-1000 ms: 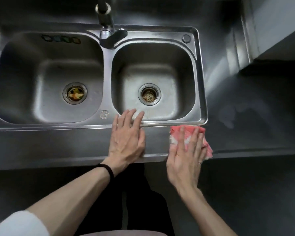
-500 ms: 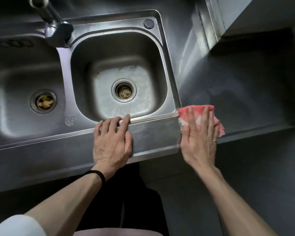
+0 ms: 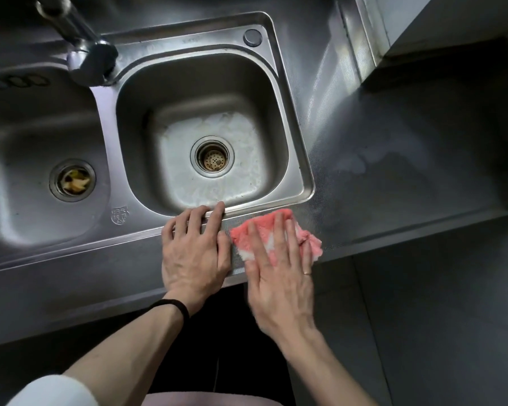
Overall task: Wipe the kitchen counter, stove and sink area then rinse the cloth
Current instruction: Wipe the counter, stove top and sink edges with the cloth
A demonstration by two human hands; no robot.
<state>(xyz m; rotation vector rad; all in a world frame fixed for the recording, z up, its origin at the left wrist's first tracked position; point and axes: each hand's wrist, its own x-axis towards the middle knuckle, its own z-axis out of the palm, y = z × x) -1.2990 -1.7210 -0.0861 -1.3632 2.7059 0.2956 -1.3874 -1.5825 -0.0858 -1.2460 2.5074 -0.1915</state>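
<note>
The pink and white cloth [image 3: 241,237] lies on the front strip of the steel surface [image 3: 408,177], at about 5 o'clock from the right basin [image 3: 294,118] of the double sink. The right hand [image 3: 279,276] presses flat on it, grip wide, fingers straight and spread over the fabric; a ring [image 3: 307,272] shows on one finger. The left hand [image 3: 195,253] rests just beside it at 9 o'clock, also flat with a wide grip holding nothing, its fingertips touching the basin's front rim at 6 o'clock. A black band [image 3: 173,306] circles that wrist. The faucet [image 3: 79,42] stands at 11 o'clock of the right basin. Food scraps sit in the left basin's drain [image 3: 72,180].
</note>
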